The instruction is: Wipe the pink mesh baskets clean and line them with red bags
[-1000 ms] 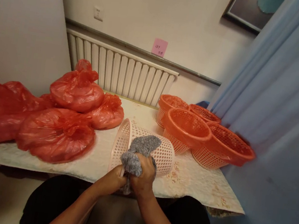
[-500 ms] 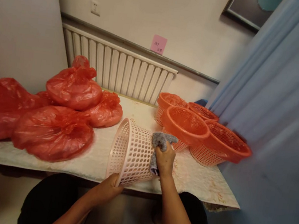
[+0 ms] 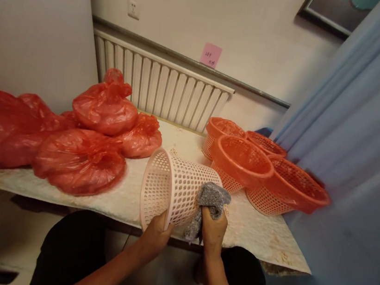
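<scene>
A pale pink perforated plastic wastebasket (image 3: 187, 186) lies tipped on its side near the table's front edge, its mouth facing left. My left hand (image 3: 157, 235) grips the rim at the lower front, with the fingers partly inside. Bunched in my right hand (image 3: 214, 230) is a grey cloth (image 3: 213, 197), which lies against the basket's outer wall near its base. The cloth hides part of that wall and some of my right fingers.
Several tied red plastic bags (image 3: 80, 161) are heaped on the left of the cloth-covered table (image 3: 284, 248). On the right stand several baskets lined with red bags (image 3: 243, 161), beside a blue curtain (image 3: 357, 150). Behind are a white radiator (image 3: 162, 87) and a pink note (image 3: 211, 55).
My right hand and the cloth have shifted down along the basket's side toward me. The basket has turned slightly, and my left hand sits a little further right on the rim.
</scene>
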A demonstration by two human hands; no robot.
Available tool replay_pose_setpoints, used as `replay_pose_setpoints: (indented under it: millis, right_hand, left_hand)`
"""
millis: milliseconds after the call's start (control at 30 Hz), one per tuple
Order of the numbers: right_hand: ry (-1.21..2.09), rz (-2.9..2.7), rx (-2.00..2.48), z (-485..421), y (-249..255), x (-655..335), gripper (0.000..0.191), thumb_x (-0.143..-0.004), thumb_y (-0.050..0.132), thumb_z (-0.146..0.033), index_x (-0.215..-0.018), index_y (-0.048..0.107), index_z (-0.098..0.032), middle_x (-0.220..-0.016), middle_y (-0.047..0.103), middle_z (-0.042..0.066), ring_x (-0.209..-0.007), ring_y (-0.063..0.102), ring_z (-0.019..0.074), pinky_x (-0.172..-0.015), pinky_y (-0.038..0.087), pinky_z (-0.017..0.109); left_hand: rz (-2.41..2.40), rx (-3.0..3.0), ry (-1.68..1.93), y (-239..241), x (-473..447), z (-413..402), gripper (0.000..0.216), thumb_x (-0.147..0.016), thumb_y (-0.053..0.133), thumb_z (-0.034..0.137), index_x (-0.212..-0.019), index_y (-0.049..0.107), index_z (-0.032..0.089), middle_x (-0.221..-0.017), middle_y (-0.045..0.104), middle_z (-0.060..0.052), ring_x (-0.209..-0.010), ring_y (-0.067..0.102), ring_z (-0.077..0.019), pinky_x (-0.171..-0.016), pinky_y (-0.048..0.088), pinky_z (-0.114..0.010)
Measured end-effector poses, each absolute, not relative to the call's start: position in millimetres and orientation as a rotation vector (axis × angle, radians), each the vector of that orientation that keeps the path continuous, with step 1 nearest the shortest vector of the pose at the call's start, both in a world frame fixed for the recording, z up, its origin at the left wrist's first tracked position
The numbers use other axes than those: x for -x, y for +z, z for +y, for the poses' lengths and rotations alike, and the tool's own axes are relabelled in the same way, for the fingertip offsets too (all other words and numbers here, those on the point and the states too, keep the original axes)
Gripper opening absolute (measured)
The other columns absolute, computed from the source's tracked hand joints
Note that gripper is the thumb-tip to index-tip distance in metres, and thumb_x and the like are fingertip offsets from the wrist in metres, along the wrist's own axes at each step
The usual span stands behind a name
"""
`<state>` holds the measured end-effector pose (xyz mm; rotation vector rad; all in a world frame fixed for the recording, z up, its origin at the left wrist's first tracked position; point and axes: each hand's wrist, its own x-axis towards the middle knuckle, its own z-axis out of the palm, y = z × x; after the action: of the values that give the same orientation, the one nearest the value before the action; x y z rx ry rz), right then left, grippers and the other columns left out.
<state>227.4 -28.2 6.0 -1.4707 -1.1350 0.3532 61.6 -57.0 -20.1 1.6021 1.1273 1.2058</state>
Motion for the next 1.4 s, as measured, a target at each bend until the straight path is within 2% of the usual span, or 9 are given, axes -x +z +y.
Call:
replay_pose_setpoints:
  millis: [133, 233, 333, 467, 700, 867, 1000, 1100, 1400]
  right_hand:
    - [0.475, -1.356, 1.320, -49.0, 35.0, -198.7, 0.038, -0.072, 0.065, -0.039, -0.098, 0.069, -0.012, -0.088, 0.072, 0.009, -0.080, 0.066, 0.0240, -0.073, 0.052, 0.033]
    - [0.274, -1.573, 1.263, -57.0, 34.8, -187.5, 0.054, -0.071, 0.070, -0.035, -0.120, 0.061, -0.014, -0.107, 0.068, 0.013, -0.097, 0.063, 0.0271, -0.085, 0.051, 0.038]
    - [0.022, -1.644, 1.286, -58.9, 24.3, -186.1, 0.055, -0.075, 0.062, -0.025, -0.129, 0.054, -0.016, -0.111, 0.065, 0.014, -0.101, 0.061, 0.0287, -0.086, 0.051, 0.043]
    - [-0.096, -1.629, 1.312, -59.4, 20.4, -202.5, 0.051, -0.074, 0.054, -0.017, -0.125, 0.055, -0.018, -0.112, 0.064, 0.012, -0.103, 0.061, 0.0282, -0.088, 0.051, 0.043]
    - [-0.003, -1.713, 1.211, -54.8, 30.4, -264.8, 0.039, -0.073, 0.059, -0.021, -0.112, 0.062, -0.021, -0.106, 0.070, 0.007, -0.099, 0.065, 0.0233, -0.089, 0.052, 0.036]
    - [0.076, -1.750, 1.181, -55.2, 32.2, -286.8, 0.039, -0.070, 0.060, -0.019, -0.109, 0.064, -0.020, -0.104, 0.070, 0.006, -0.097, 0.066, 0.0230, -0.089, 0.052, 0.037]
    - [0.122, -1.737, 1.187, -56.3, 30.7, -297.8, 0.038, -0.072, 0.060, -0.018, -0.109, 0.065, -0.020, -0.103, 0.070, 0.005, -0.095, 0.066, 0.0216, -0.087, 0.053, 0.034]
    - [0.088, -1.679, 1.221, -54.5, 25.2, -313.1, 0.035, -0.074, 0.060, -0.022, -0.109, 0.065, -0.019, -0.104, 0.070, 0.006, -0.096, 0.066, 0.0220, -0.088, 0.052, 0.036]
    - [-0.118, -1.208, 1.364, -48.7, 9.4, -316.0, 0.040, -0.074, 0.069, -0.038, -0.107, 0.067, -0.016, -0.102, 0.070, 0.010, -0.094, 0.066, 0.0244, -0.090, 0.050, 0.039]
  left_hand:
    - [0.947, -1.570, 1.237, -19.0, -77.1, -63.7, 0.033, -0.086, 0.050, 0.029, -0.113, 0.063, 0.015, -0.111, 0.070, -0.011, -0.103, 0.063, -0.0273, -0.096, 0.047, -0.038]
    - [0.842, -1.571, 1.218, -22.2, -83.5, -69.0, 0.037, -0.081, 0.060, 0.030, -0.114, 0.061, 0.014, -0.107, 0.070, -0.011, -0.094, 0.065, -0.0265, -0.086, 0.052, -0.034]
    - [0.838, -1.687, 1.124, -21.6, -84.8, -69.8, 0.038, -0.078, 0.063, 0.026, -0.114, 0.062, 0.015, -0.111, 0.070, -0.011, -0.098, 0.064, -0.0268, -0.089, 0.050, -0.034]
    - [0.851, -1.915, 0.893, -18.3, -75.7, -67.1, 0.043, -0.075, 0.069, 0.027, -0.117, 0.061, 0.020, -0.112, 0.069, -0.008, -0.098, 0.065, -0.0261, -0.089, 0.050, -0.035]
    - [1.620, -1.749, 1.673, -30.0, -15.0, -45.3, 0.037, -0.089, 0.053, 0.032, -0.121, 0.051, 0.014, -0.110, 0.056, -0.012, -0.099, 0.059, -0.0230, -0.092, 0.049, -0.040]
    - [1.772, -1.798, 1.579, -33.9, 15.4, -6.7, 0.054, -0.087, 0.052, 0.036, -0.134, 0.041, 0.012, -0.131, 0.048, -0.018, -0.122, 0.048, -0.0291, -0.100, 0.043, -0.046]
    - [1.612, -1.897, 1.240, -31.7, 21.4, 7.5, 0.028, -0.087, 0.042, 0.031, -0.104, 0.058, 0.016, -0.099, 0.065, -0.008, -0.094, 0.061, -0.0220, -0.086, 0.048, -0.037]
    - [1.603, -1.933, 1.221, -26.5, 21.6, 0.9, 0.022, -0.087, 0.042, 0.032, -0.083, 0.058, 0.018, -0.083, 0.064, -0.004, -0.080, 0.060, -0.0190, -0.077, 0.048, -0.031]
    - [1.632, -2.050, 1.467, -22.2, 8.2, -41.4, 0.016, -0.091, 0.045, 0.026, -0.085, 0.058, 0.019, -0.078, 0.059, -0.002, -0.075, 0.057, -0.0170, -0.071, 0.044, -0.027]
